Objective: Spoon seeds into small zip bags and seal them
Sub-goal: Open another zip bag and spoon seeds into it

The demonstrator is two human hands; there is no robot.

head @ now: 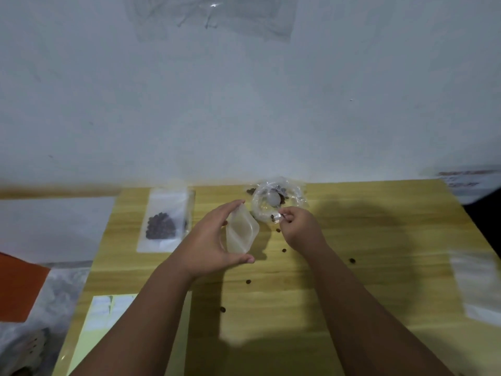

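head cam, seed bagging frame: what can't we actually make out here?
- Right hand: what the fingertips pinch is too small and blurred; spoon or not, cannot tell.
- Small bag in the left hand: translucent, mouth faces away; seeds inside and seal state unclear.
- Seed supply bag: crinkled glare hides its contents.
- Filled bag: zip too blurred to judge.
- Clear sheets at the right: cut by the frame edge.

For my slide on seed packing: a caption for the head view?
Left hand holds an open zip bag; right hand reaches the seed supply bag.
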